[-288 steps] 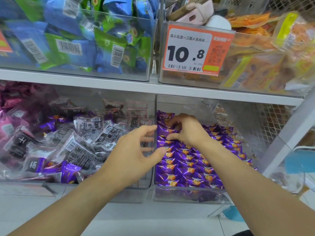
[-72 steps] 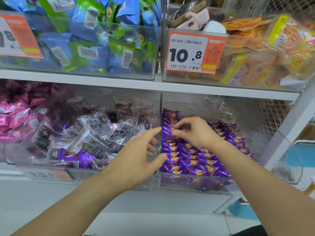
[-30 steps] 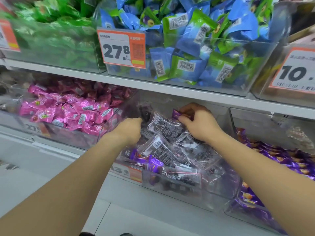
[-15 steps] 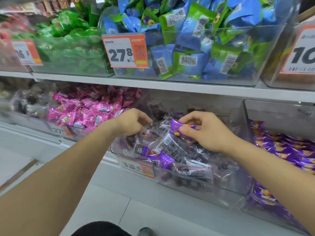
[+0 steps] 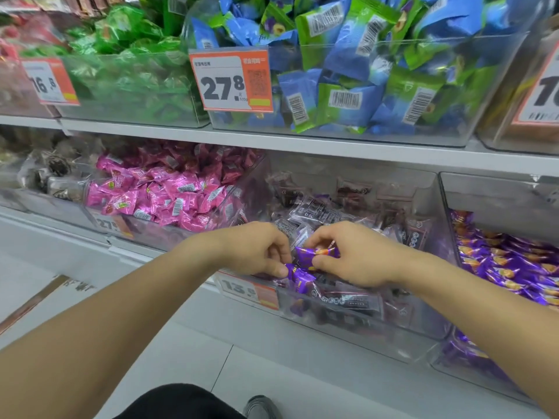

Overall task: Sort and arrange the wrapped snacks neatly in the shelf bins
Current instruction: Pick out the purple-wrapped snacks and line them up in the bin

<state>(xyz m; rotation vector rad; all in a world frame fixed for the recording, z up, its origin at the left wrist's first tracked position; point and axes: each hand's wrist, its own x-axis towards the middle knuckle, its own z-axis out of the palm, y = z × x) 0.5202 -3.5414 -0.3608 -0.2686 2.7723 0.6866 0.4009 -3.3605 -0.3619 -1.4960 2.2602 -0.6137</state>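
1. The right hand (image 5: pixel 357 255) pinches a purple snack (image 5: pixel 314 254), long axis lying left-right; the left hand (image 5: pixel 257 249) pinches another (image 5: pixel 298 275) angled down-right, both over the middle bin (image 5: pixel 363 325).
2. White shelves (image 5: pixel 332 148) stand above a tiled floor (image 5: pixel 181 352).
3. That bin holds clear packets (image 5: pixel 317 211); the right bin (image 5: pixel 499 192) holds purple rows.

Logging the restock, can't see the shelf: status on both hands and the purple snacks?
Left hand pinches a purple snack. Right hand pinches a second purple snack. Both over the clear-wrapper bin. Nothing blocking.
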